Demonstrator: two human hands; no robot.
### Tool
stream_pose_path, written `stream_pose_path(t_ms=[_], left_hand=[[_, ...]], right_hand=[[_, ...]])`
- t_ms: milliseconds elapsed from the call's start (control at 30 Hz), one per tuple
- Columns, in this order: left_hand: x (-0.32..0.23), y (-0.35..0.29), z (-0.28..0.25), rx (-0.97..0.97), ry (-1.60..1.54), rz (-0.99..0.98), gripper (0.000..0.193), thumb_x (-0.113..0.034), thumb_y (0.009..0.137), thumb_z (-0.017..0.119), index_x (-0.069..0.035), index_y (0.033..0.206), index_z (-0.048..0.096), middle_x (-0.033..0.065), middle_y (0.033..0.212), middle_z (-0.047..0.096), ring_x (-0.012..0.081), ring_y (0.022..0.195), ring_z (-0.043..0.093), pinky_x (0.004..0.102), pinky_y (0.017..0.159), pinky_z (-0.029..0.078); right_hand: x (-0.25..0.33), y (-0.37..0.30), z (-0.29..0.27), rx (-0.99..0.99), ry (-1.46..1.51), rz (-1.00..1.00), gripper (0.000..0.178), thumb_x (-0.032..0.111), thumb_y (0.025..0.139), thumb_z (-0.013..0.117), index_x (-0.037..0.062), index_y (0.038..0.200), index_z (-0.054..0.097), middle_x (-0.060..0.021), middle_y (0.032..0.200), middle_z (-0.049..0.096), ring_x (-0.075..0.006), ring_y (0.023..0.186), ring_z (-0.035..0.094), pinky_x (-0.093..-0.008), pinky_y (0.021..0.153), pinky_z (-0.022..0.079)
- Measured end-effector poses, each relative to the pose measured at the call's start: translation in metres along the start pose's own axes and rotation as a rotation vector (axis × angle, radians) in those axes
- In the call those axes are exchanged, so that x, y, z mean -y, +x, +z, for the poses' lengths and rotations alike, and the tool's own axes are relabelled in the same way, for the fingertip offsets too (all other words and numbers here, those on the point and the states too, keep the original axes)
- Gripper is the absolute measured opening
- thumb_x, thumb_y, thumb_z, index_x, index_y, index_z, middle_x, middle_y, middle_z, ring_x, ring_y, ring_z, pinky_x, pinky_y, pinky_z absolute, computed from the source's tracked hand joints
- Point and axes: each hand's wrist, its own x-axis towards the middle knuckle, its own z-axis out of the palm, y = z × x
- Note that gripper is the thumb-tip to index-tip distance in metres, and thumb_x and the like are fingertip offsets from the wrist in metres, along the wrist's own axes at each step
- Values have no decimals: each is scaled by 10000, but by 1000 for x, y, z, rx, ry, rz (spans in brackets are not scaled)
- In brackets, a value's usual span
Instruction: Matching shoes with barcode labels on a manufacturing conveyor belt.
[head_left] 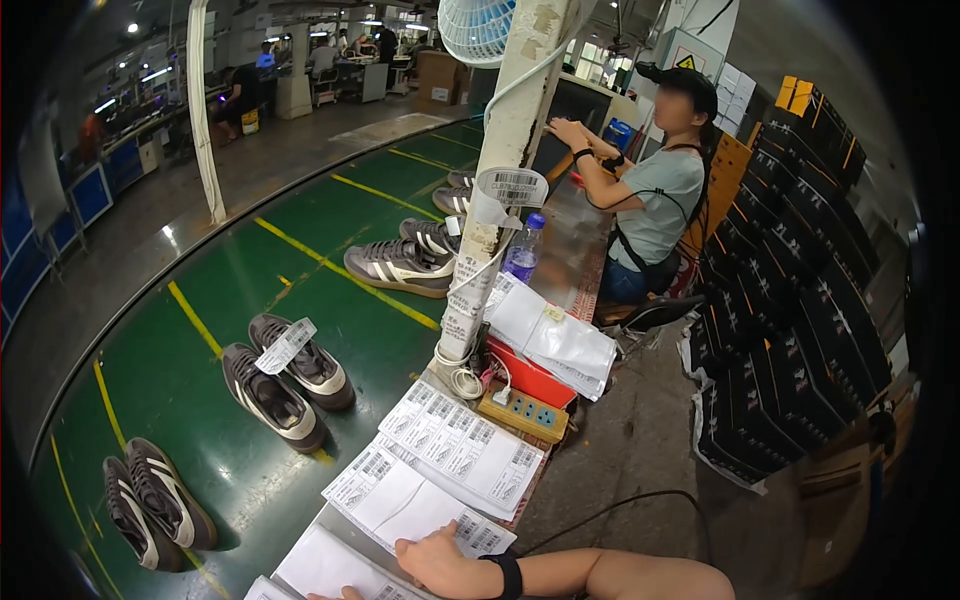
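The right hand (432, 562), half-curled, touches a label sheet (418, 502), likely light, limp, best edge-lifted; whether this or the left hand (345, 594) grips, I can't tell.

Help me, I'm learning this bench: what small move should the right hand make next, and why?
Perhaps have the right hand pinch the printed sheet beneath it: the hand already lies over that paper, and the leftmost shoes look unlabelled.
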Motion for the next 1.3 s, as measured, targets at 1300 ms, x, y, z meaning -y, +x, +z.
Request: stream_pose_path(t_ms=[1300], left_hand=[[5,-5,2,59,-78,-36,555,-166,669,731,-26,1193,612,178,906,641,383,908,584,517,808,469]], right_hand=[[2,-1,-31,57,-84,-6,482,243,667,802,-57,972,580,-174,711,692,-353,683,717,-736,720,468]])
